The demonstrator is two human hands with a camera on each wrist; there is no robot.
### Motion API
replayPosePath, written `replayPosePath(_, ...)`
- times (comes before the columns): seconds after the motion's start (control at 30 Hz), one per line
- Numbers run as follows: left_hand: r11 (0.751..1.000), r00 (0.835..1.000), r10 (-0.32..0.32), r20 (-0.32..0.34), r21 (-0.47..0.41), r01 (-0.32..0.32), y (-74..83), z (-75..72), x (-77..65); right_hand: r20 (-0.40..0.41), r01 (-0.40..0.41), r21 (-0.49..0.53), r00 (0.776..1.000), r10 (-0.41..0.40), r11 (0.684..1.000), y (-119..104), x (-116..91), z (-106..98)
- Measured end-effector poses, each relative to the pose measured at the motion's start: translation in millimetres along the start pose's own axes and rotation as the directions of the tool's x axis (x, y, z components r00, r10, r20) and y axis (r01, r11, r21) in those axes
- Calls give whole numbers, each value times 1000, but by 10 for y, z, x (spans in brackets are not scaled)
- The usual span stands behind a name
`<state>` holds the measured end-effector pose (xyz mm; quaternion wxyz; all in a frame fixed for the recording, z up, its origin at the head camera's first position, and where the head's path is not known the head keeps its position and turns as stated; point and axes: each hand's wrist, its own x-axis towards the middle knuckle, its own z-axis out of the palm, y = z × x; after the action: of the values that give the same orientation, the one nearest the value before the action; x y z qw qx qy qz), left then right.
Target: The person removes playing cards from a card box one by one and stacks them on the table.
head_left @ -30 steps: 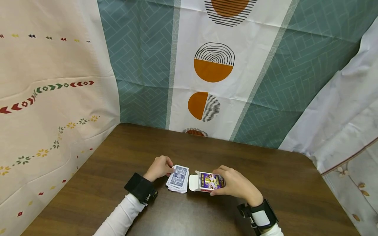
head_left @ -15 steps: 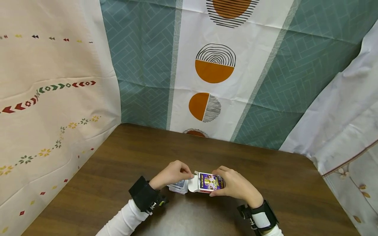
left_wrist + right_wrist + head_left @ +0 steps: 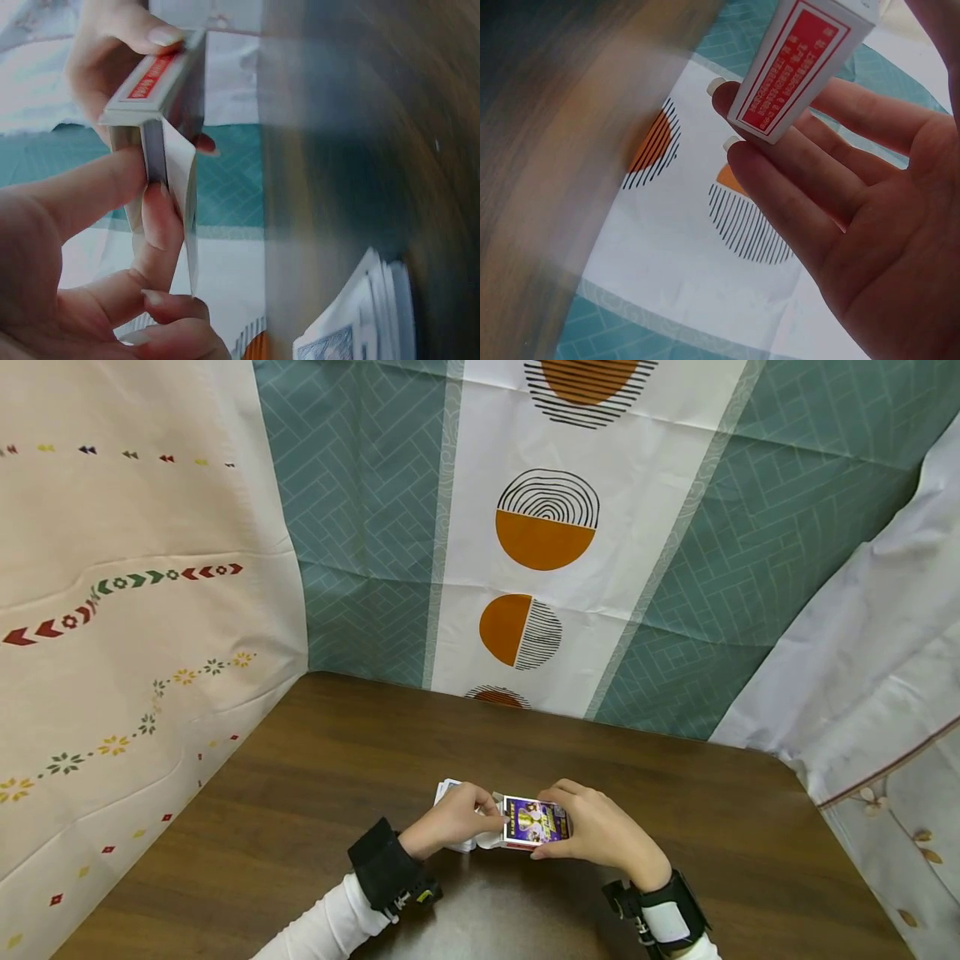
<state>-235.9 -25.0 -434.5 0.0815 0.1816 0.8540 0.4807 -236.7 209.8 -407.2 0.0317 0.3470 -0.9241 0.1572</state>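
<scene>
My right hand [image 3: 596, 827] holds a purple-fronted card box [image 3: 534, 821] by its far end, thumb on one edge and fingers on the other. The box's white flap [image 3: 180, 161] hangs open toward my left hand [image 3: 467, 814]. In the left wrist view, the thumb and a finger of that hand pinch the end of a thin stack of playing cards [image 3: 154, 150] inside the box's mouth. Another pile of playing cards [image 3: 447, 789], blue-backed, lies on the table, partly hidden behind the left hand. The right wrist view shows the box's red-and-white side label [image 3: 791, 71].
A dark brown wooden table [image 3: 360, 735] lies beneath both hands. Behind it hangs a teal and white curtain [image 3: 660, 610] with orange circles. A cream cloth [image 3: 150, 693] hangs on the left and a white cloth [image 3: 862, 693] on the right.
My left hand has moved right, from the pile on the table to the box's open end, and now pinches the cards there. The right hand and box have stayed almost still.
</scene>
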Motion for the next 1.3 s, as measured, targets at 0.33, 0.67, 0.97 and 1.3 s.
replayPosePath(0.33, 966, 986, -102, 129, -222, 129, -25, -70, 17, 3, -6, -1, 1000, 6, 1000, 11, 3, -2)
replayPosePath(0.67, 961, 978, -102, 183, -237, 145, -64, -132, 42, 0, -14, -5, 1000, 14, 1000, 28, 4, -7)
replayPosePath(0.97, 972, 970, -60, 234, -206, 110, -105, -358, 20, -7, -13, -10, 1000, 13, 1000, 38, 3, -3)
replayPosePath(1.3, 991, 970, -17, 243, -122, 48, -133, -610, -4, -17, -9, -19, 1000, 9, 1000, 42, 7, 2)
